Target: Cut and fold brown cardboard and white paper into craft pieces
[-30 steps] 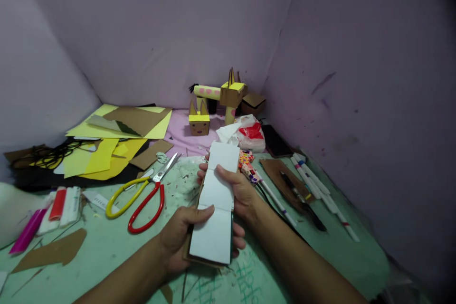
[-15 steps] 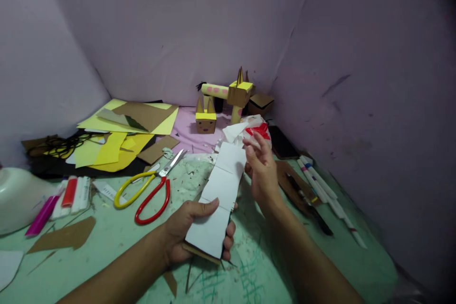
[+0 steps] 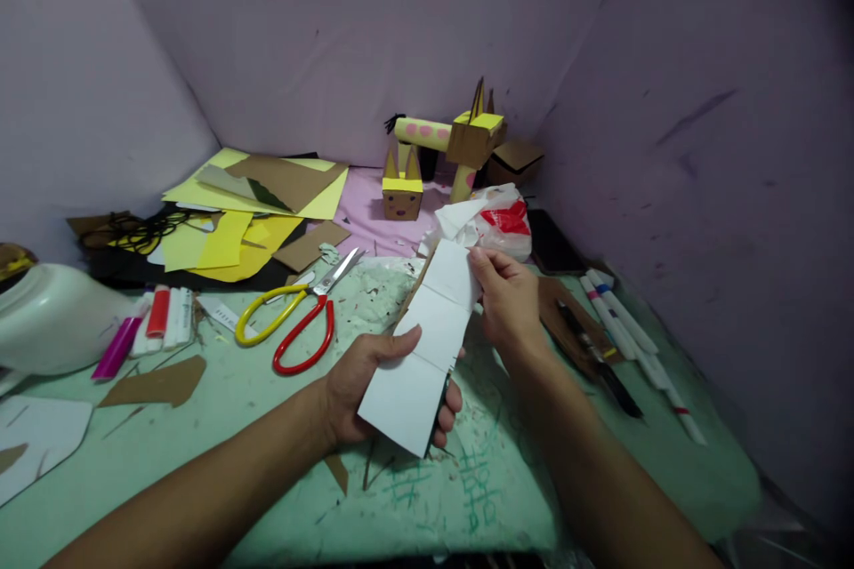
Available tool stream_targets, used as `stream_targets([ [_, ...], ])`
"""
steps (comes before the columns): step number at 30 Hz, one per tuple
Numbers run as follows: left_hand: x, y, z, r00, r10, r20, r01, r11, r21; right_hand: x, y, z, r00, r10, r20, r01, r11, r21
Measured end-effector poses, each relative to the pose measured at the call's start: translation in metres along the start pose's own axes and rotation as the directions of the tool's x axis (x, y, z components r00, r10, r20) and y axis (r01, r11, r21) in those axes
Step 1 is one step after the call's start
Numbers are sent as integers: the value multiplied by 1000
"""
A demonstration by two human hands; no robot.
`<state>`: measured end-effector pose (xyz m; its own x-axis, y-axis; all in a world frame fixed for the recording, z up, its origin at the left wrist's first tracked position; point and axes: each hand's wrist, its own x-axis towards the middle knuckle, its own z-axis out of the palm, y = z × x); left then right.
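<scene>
A long strip of white paper (image 3: 427, 333) with crosswise creases lies over a brown cardboard piece (image 3: 412, 292), whose edge shows along its left side. My left hand (image 3: 380, 378) is closed around the lower half, thumb on top and fingertips curled behind the right edge. At the upper right corner, my right hand (image 3: 508, 293) pinches the paper between thumb and fingers. Left of my hands lie scissors (image 3: 310, 307) with one yellow and one red handle, blades parted. Small cardboard scraps (image 3: 338, 473) lie near my left wrist.
Cardboard animal figures (image 3: 403, 198) stand at the back, beside a white and red plastic bag (image 3: 507, 218). Coloured paper sheets (image 3: 220, 240) are piled back left. Glue tubes (image 3: 164, 320) and a white bottle (image 3: 57, 320) sit left. Markers (image 3: 627, 329), a cutter knife (image 3: 600, 364) and a dark phone (image 3: 553, 242) lie right.
My right hand, formerly raised with fingers spread beside the strip, now pinches its upper right corner. The paper has shifted, showing cardboard along its left edge. The camera view has tilted down slightly.
</scene>
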<state>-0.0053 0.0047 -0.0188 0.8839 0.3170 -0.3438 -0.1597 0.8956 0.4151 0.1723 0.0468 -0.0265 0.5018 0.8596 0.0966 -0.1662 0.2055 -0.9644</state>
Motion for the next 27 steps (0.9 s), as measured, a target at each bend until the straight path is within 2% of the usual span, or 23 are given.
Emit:
stream_targets([
  [4, 1, -2, -1, 1000, 0, 8, 0, 999, 39, 0, -3, 1, 998, -70, 0, 70, 994, -82],
  [6, 2, -3, -3, 1000, 1, -1, -1, 999, 45, 0, -6, 3, 998, -65, -6, 64, 996, -67],
  [8, 3, -3, -4, 1000, 11, -27, -9, 999, 40, -2, -9, 5, 1000, 7, -6, -6, 1000, 25],
  [10, 4, -1, -4, 998, 36, -58, -34, 999, 38, -7, -10, 6, 989, 123, 80, -131, 986, 102],
  [12, 4, 3, -3, 991, 80, -106, -76, 996, 42, -16, -11, 8, 934, 250, 257, -275, 959, 66],
  [14, 5, 8, 0, 975, 122, -183, -111, 991, 68, -26, -9, 9, 833, 364, 416, -372, 926, -66],
  [15, 6, 10, 2, 963, 136, -234, -116, 989, 97, -31, -8, 10, 795, 408, 449, -395, 910, -126],
  [16, 6, 12, 4, 946, 152, -285, -119, 984, 131, -35, -7, 11, 781, 434, 449, -406, 899, -163],
  [17, 6, 12, 6, 927, 175, -333, -125, 978, 167, -38, -6, 12, 789, 439, 429, -406, 898, -172],
  [19, 6, 11, 9, 886, 231, -401, -142, 960, 240, -40, -5, 14, 849, 395, 350, -374, 918, -129],
  [22, 6, 4, 12, 840, 322, -437, -173, 922, 346, -38, -3, 17, 912, 319, 256, -320, 946, -39],
  [25, 5, 0, 14, 802, 395, -449, -191, 880, 434, -38, -1, 21, 923, 311, 225, -315, 949, -20],
  [27, 4, 3, 13, 782, 424, -457, -199, 865, 461, -40, 0, 22, 908, 347, 237, -345, 937, -51],
])
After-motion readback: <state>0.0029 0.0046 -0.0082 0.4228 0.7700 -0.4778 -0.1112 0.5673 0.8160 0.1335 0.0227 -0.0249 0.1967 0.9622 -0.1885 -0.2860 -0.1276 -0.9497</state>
